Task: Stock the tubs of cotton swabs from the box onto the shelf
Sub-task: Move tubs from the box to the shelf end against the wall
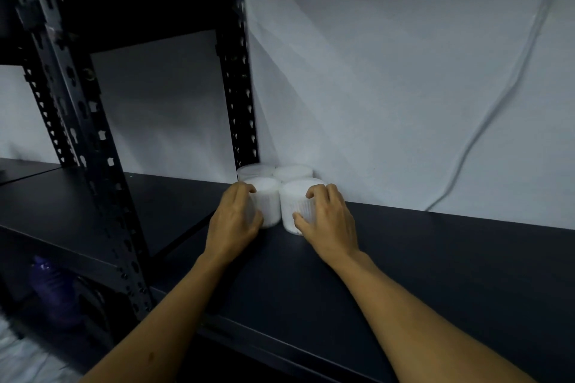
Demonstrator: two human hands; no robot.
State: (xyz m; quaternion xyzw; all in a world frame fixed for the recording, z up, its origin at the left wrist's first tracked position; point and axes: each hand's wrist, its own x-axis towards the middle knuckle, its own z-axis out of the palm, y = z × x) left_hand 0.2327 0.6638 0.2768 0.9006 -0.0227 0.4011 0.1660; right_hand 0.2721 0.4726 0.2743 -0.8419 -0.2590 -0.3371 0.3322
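Note:
Several white round tubs of cotton swabs stand in a tight cluster on the dark shelf (pixel 435 258), against the wall beside a black upright post. My left hand (pixel 235 218) grips the front left tub (pixel 267 199), fingers curled over its top edge. My right hand (pixel 326 218) grips the front right tub (pixel 295 196), thumb low on its side and fingers on its rim. Both front tubs stand upright on the shelf. Behind them stand two more tubs, the back left tub (pixel 253 172) and the back right tub (pixel 294 172). The box is out of view.
A black perforated post (pixel 239 87) rises at the back just left of the tubs, another post (pixel 93 165) stands nearer at the left. An upper shelf board (pixel 124 9) hangs above. A white cable (pixel 497 102) runs down the wall. A purple bottle (pixel 53 286) sits below left.

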